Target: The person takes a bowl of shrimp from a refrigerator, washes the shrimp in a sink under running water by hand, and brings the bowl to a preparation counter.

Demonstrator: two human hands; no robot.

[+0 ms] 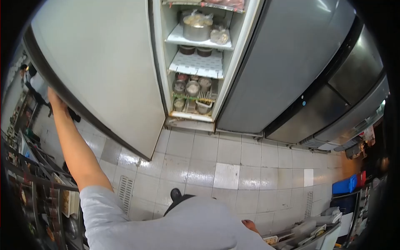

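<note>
My left arm stretches far out to the left, and my left hand point(56, 101) is closed at the outer edge of a tall refrigerator door point(100, 62), which stands wide open. Its fingers are partly hidden at the edge. Low beside my body hangs my right hand point(250, 225), small in view, with loose fingers and nothing visible in it. Inside the open refrigerator, a shelf point(175, 35) bears a large metal pot point(196, 32) and a plastic bag point(219, 35). Dark round containers point(187, 50) sit below, and several metal tubs point(192, 88) fill the lower levels.
Grey refrigerator doors point(287, 54) line the wall to the right. A counter with trays point(312, 229) is close by my right side; a blue bin point(344, 184) stands beyond. Racks with pans point(68, 204) flank my left. Another person point(37, 85) is behind the door. Floor drains point(125, 189) interrupt the tiles.
</note>
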